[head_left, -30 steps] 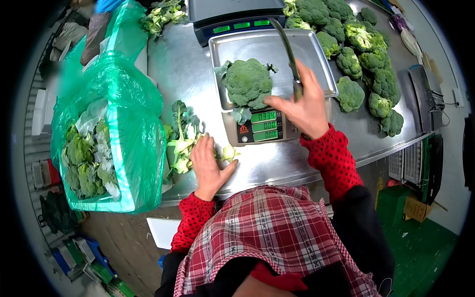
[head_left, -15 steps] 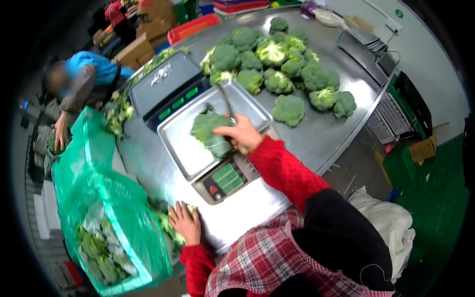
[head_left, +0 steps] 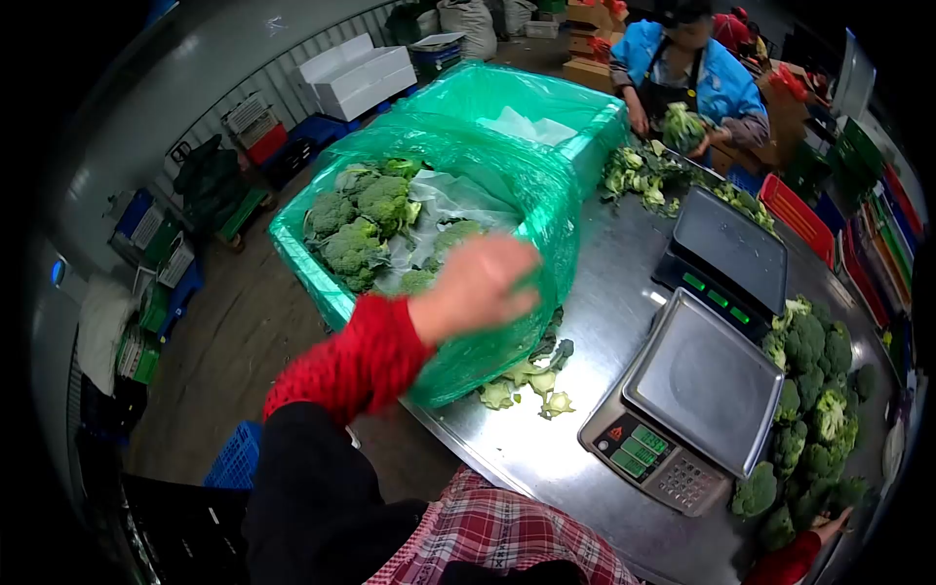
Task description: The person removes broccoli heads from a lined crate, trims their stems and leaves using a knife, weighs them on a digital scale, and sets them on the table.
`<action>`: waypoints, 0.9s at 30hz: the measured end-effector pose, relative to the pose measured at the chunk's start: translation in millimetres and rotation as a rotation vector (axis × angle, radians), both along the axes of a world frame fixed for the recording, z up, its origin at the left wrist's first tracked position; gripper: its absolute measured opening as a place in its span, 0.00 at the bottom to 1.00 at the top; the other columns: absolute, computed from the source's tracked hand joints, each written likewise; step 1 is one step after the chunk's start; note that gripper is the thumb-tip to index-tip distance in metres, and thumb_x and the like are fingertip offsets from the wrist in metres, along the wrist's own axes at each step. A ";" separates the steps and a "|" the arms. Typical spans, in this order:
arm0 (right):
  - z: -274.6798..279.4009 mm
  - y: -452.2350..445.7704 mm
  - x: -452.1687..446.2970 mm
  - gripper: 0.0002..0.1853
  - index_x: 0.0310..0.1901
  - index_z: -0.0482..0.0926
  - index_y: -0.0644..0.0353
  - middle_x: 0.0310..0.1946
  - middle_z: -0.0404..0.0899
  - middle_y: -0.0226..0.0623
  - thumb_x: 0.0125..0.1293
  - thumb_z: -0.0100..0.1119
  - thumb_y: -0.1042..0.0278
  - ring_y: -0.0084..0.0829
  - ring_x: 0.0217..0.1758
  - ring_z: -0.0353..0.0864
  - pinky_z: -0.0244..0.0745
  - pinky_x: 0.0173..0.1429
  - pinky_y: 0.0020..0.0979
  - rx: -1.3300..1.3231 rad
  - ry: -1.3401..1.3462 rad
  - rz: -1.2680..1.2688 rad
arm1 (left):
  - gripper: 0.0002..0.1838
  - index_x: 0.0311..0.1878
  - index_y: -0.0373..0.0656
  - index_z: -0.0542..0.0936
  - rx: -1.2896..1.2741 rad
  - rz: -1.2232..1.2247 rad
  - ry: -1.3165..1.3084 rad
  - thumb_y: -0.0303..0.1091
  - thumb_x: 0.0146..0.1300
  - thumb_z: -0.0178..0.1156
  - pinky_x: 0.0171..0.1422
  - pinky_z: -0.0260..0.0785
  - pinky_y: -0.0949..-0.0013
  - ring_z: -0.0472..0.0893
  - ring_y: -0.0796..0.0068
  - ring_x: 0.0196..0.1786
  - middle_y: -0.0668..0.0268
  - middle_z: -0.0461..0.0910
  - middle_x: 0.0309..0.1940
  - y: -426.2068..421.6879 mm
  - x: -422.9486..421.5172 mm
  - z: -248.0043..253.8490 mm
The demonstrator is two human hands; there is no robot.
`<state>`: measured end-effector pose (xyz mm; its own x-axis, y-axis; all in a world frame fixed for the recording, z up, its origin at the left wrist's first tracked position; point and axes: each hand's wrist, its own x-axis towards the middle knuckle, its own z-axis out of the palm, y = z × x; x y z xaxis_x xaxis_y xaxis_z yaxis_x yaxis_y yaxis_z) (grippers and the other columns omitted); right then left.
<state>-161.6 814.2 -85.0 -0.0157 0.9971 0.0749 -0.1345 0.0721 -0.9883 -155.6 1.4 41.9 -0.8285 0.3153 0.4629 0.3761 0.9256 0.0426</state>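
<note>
Blurred by motion, my left hand (head_left: pixel 483 283) is over the near side of a box lined with a green plastic bag (head_left: pixel 561 210); its finger posture is unclear. Broccoli heads (head_left: pixel 356 244) lie beyond it in the box with clear plastic film (head_left: pixel 453 200). At the lower right edge, my right hand (head_left: pixel 831 526) is beside the broccoli pile (head_left: pixel 809 390), its fingers partly hidden and its grip unclear. Between the hands stands a scale with a metal tray (head_left: pixel 707 375) and a lit display. No knife is visible.
Cut stems and leaves (head_left: pixel 536 380) lie on the metal table (head_left: pixel 585 327) beside the near scale. A second scale (head_left: pixel 729 244) stands behind it. Across the table, a person in blue (head_left: pixel 726 78) holds a green vegetable. A blue crate (head_left: pixel 234 456) stands on the floor.
The view has swung left. The broccoli has left the scale tray. My left hand has risen from the trimmings to the lined box, and my right hand has moved from the scale to the pile.
</note>
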 end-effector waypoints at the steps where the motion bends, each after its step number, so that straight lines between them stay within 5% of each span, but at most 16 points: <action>1: -3.3 16.0 -1.2 0.32 0.51 0.81 0.61 0.32 0.81 0.42 0.64 0.60 0.35 0.27 0.19 0.66 0.71 0.29 0.32 -0.040 -0.111 0.109 | 0.21 0.49 0.44 0.80 0.021 0.109 0.089 0.39 0.51 0.69 0.48 0.75 0.55 0.81 0.55 0.45 0.55 0.81 0.44 -33.4 -26.9 -8.2; 3: 6.3 -7.6 -15.0 0.30 0.58 0.77 0.60 0.36 0.82 0.43 0.67 0.61 0.42 0.19 0.14 0.58 0.61 0.19 0.27 -0.098 -0.328 0.248 | 0.25 0.51 0.43 0.78 -0.074 0.395 0.224 0.43 0.51 0.69 0.51 0.74 0.55 0.79 0.55 0.49 0.57 0.80 0.44 -124.7 -66.5 -28.1; 5: -16.7 -46.7 -7.7 0.30 0.59 0.75 0.63 0.36 0.82 0.42 0.66 0.64 0.47 0.17 0.15 0.58 0.57 0.18 0.25 0.096 -0.188 0.439 | 0.39 0.61 0.45 0.72 -0.191 0.717 0.136 0.48 0.46 0.73 0.57 0.71 0.52 0.74 0.52 0.60 0.55 0.75 0.55 -204.2 -81.2 -48.5; 7: -46.3 -79.7 0.9 0.26 0.57 0.77 0.61 0.42 0.82 0.36 0.64 0.67 0.51 0.17 0.15 0.58 0.56 0.19 0.25 0.074 -0.400 0.511 | 0.53 0.69 0.46 0.64 -0.092 0.978 0.007 0.54 0.38 0.77 0.62 0.68 0.49 0.68 0.47 0.65 0.53 0.67 0.63 -262.4 -81.7 -64.9; 8: -37.0 -133.7 8.6 0.25 0.59 0.76 0.63 0.42 0.81 0.34 0.67 0.65 0.56 0.17 0.20 0.63 0.59 0.22 0.25 0.191 -0.355 0.566 | 0.60 0.71 0.47 0.61 0.039 1.059 -0.054 0.58 0.33 0.78 0.65 0.66 0.47 0.68 0.44 0.66 0.52 0.65 0.66 -283.9 -83.1 -74.2; 9: -80.6 -92.6 5.2 0.24 0.61 0.74 0.67 0.47 0.80 0.36 0.69 0.62 0.61 0.21 0.34 0.74 0.71 0.37 0.26 0.437 -0.527 0.642 | 0.62 0.74 0.48 0.59 0.198 1.121 -0.101 0.59 0.33 0.78 0.68 0.64 0.47 0.65 0.43 0.69 0.51 0.61 0.70 -285.3 -81.4 -79.7; 11: -71.6 -160.1 12.4 0.25 0.61 0.73 0.71 0.53 0.78 0.39 0.69 0.62 0.62 0.28 0.50 0.76 0.71 0.57 0.30 0.391 -0.400 0.788 | 0.62 0.74 0.49 0.59 0.226 1.161 -0.264 0.58 0.34 0.78 0.68 0.66 0.48 0.68 0.45 0.68 0.50 0.63 0.70 -293.7 -87.5 -79.3; 12: -56.1 -181.4 12.6 0.23 0.61 0.73 0.68 0.53 0.76 0.40 0.69 0.61 0.63 0.32 0.54 0.74 0.65 0.65 0.32 0.480 -0.516 0.822 | 0.59 0.73 0.48 0.63 0.237 1.096 -0.259 0.57 0.34 0.78 0.67 0.67 0.50 0.71 0.47 0.66 0.50 0.67 0.68 -304.1 -90.1 -78.3; 15: -24.4 -258.6 0.8 0.22 0.59 0.74 0.70 0.50 0.79 0.39 0.69 0.61 0.66 0.29 0.53 0.76 0.68 0.61 0.30 0.520 -0.476 0.995 | 0.48 0.63 0.43 0.75 0.351 1.115 -0.203 0.53 0.35 0.77 0.63 0.71 0.54 0.76 0.52 0.61 0.52 0.75 0.61 -289.8 -73.7 -59.2; 17: -15.7 -328.4 2.1 0.19 0.58 0.74 0.68 0.48 0.79 0.37 0.70 0.59 0.68 0.27 0.51 0.76 0.69 0.60 0.29 0.447 -0.376 1.092 | 0.46 0.61 0.42 0.75 0.340 1.109 0.058 0.52 0.35 0.76 0.62 0.71 0.55 0.76 0.52 0.60 0.52 0.77 0.56 -262.3 -63.2 -38.4; 20: -6.7 -422.5 22.7 0.18 0.58 0.74 0.68 0.44 0.82 0.38 0.67 0.57 0.75 0.29 0.47 0.80 0.73 0.56 0.30 0.563 -0.366 1.399 | 0.42 0.58 0.38 0.75 0.673 0.704 0.428 0.45 0.37 0.78 0.60 0.70 0.61 0.77 0.58 0.56 0.54 0.77 0.53 -221.8 -48.2 -26.8; 23: -14.4 -480.0 35.7 0.21 0.58 0.74 0.68 0.39 0.83 0.42 0.62 0.58 0.80 0.35 0.41 0.84 0.78 0.47 0.32 0.917 -0.157 1.549 | 0.42 0.60 0.32 0.68 1.193 0.213 0.321 0.40 0.42 0.75 0.60 0.69 0.64 0.75 0.65 0.54 0.57 0.75 0.52 -92.9 -5.4 8.9; 27: 13.7 -509.6 68.6 0.22 0.52 0.76 0.66 0.29 0.78 0.42 0.52 0.63 0.84 0.41 0.27 0.79 0.74 0.31 0.35 0.861 0.176 1.656 | 0.49 0.61 0.32 0.65 1.291 0.035 -0.014 0.47 0.37 0.75 0.62 0.67 0.64 0.75 0.66 0.54 0.57 0.74 0.51 34.6 60.6 -25.0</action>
<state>-93.0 304.6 -71.3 -0.7382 -0.3257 0.5907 -0.6625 0.1853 -0.7258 -94.9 36.0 16.9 -0.8342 -0.3731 0.4060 0.3450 0.2212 0.9122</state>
